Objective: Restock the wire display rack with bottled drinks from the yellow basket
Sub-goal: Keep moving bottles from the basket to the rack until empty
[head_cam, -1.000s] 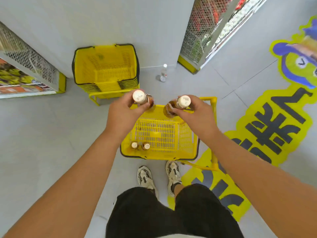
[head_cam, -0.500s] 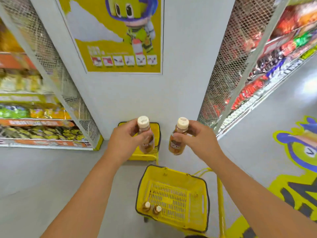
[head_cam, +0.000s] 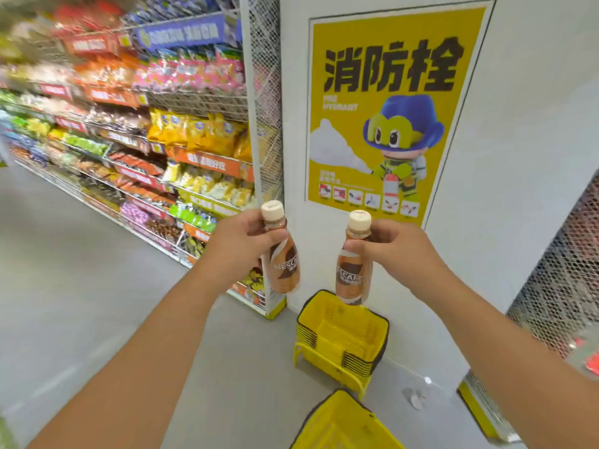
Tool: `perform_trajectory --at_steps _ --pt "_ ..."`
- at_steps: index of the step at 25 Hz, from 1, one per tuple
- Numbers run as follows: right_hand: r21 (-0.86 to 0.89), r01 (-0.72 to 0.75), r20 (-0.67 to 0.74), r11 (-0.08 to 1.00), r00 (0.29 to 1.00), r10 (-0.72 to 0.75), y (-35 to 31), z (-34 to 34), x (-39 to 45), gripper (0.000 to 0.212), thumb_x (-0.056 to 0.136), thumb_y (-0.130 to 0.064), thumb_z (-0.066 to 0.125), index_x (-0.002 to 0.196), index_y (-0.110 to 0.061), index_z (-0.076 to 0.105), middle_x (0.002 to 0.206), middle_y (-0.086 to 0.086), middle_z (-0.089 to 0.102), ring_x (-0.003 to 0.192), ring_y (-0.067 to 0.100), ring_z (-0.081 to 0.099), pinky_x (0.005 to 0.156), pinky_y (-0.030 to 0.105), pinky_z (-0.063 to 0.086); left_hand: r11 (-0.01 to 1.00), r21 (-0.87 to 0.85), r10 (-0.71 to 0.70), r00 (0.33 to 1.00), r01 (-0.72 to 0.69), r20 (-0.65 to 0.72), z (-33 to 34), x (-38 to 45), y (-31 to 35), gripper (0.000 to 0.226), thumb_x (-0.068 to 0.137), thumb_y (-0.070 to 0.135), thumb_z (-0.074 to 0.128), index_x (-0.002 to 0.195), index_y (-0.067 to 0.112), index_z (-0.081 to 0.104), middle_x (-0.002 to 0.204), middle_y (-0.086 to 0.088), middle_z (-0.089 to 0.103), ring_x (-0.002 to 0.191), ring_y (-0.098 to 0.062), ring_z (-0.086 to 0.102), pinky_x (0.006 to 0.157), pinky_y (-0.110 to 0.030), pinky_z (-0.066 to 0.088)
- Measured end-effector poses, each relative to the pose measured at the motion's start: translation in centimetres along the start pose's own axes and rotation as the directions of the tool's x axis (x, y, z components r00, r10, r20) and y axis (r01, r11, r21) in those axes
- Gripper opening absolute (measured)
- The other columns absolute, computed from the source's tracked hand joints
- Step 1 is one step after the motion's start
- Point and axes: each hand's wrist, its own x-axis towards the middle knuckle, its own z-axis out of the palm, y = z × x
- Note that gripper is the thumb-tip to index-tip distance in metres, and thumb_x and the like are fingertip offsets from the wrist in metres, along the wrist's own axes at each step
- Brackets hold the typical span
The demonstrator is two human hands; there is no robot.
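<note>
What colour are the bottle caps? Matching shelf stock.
Cream on both bottles, head view.

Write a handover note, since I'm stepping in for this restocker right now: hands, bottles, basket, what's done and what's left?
Left hand grips one coffee bottle by its neck; right hand grips a second bottle the same way, both upright and in the air.
The yellow basket sits on the floor below; a stack of empty baskets stands by the wall.
Done: two bottles picked up.
Left: place both on the rack; no drink rack is in view, only snack shelves to the left.
</note>
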Motion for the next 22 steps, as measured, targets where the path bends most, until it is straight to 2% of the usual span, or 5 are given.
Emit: perform_trajectory --at_steps 3,7,13,16,22 --pt "0.038 0.071 0.135 0.997 0.988 -0.075 -3.8 3.4 1.5 0.022 0.081 -0.016 0.085 0.093 -0.033 0.078 0.079 -0.022 0.077 0.069 -0.017 0.065 0.057 0.001 0.044 0.997 0.062 -0.034 0.994 0.040 -0.101 -5.3 -2.3 1.7 0.024 0.085 0.014 0.080 0.104 0.028 0.077 0.096 0.011 0.079 0.094 -0.005 0.074 0.088 -0.026 0.054" --pt "0.117 0.107 0.288 0.987 0.948 -0.137 -8.4 11.3 2.2 0.023 0.079 -0.019 0.087 0.099 -0.028 0.081 0.089 -0.013 0.080 0.080 -0.006 0.071 0.068 0.010 0.049 0.990 0.110 -0.051 0.964 0.082 -0.259 -13.5 -7.4 2.2 0.022 0.087 0.016 0.078 0.107 0.027 0.077 0.099 0.005 0.080 0.096 -0.012 0.075 0.098 -0.041 0.056" --pt "0.220 0.164 0.456 0.962 0.854 -0.250 -15.0 26.2 -0.6 0.016 0.079 -0.018 0.087 0.093 -0.024 0.081 0.085 -0.012 0.080 0.073 -0.004 0.069 0.066 0.011 0.050 0.965 0.168 -0.093 0.863 0.201 -0.497 -27.4 -17.4 1.2 0.027 0.076 0.034 0.084 0.103 0.034 0.078 0.099 0.007 0.080 0.097 -0.016 0.075 0.098 -0.050 0.055" --pt "0.238 0.201 0.497 0.950 0.815 -0.297 -18.8 34.9 -2.9 0.019 0.076 -0.025 0.089 0.095 -0.025 0.083 0.093 -0.005 0.081 0.084 0.008 0.069 0.080 0.029 0.049 0.956 0.179 -0.088 0.809 0.232 -0.581 -35.3 -22.7 0.9 0.024 0.084 0.023 0.082 0.107 0.028 0.077 0.099 0.006 0.080 0.096 -0.015 0.075 0.097 -0.046 0.057" --pt "0.275 0.214 0.588 0.937 0.734 -0.340 -27.0 52.3 -8.6 0.019 0.074 -0.033 0.089 0.092 -0.031 0.083 0.091 -0.006 0.080 0.097 0.022 0.074 0.088 0.041 0.054 0.937 0.187 -0.091 0.724 0.294 -0.684 -50.7 -33.3 1.2 0.024 0.086 0.020 0.081 0.100 0.038 0.073 0.094 0.016 0.079 0.089 -0.002 0.074 0.089 -0.030 0.058"
